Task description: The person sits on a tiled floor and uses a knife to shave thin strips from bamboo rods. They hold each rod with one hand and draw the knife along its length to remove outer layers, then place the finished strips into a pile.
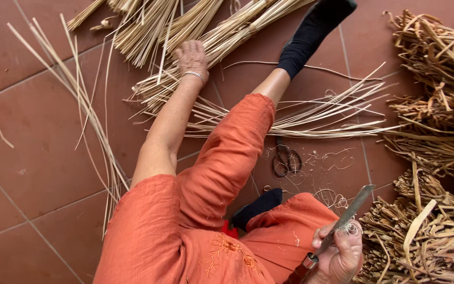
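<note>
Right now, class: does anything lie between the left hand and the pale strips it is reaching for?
Nothing visible does. The left hand already rests on the bundle of strips spread on the floor tiles. The right hand holds a knife, apart from them.

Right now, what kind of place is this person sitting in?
Probably a home craft spot for weaving: a red tiled floor strewn with pale split strips, dried plant bundles, and scissors among curly shavings.
</note>
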